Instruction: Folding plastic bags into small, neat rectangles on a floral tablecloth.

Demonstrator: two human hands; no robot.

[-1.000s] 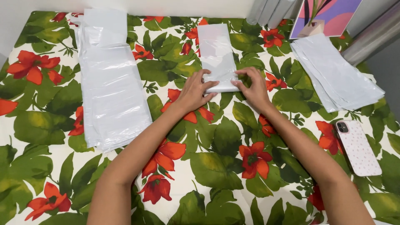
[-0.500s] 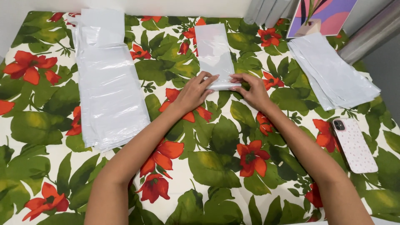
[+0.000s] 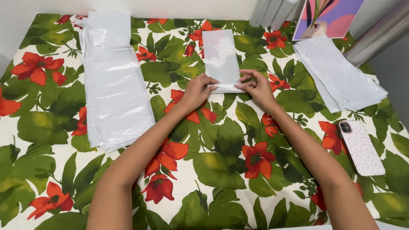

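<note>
1. On the flowered tablecloth [image 3: 221, 170], at the far middle, lies a narrow folded white plastic bag [image 3: 219, 57], its long side running away from me.
2. My left hand [image 3: 197, 91] pinches the bag's near left corner — fingers closed on the folded edge.
3. My right hand [image 3: 255, 87] pinches the near right corner the same way, fingertips meeting the left ones over the fold.
4. To the left, well apart, a long stack of flat white bags [image 3: 113, 81] lies spread out.
5. To the far right sits a second pile of folded bags [image 3: 338, 76].
6. Nearer on the right — a phone in a pale speckled case [image 3: 361, 147], face down.
</note>
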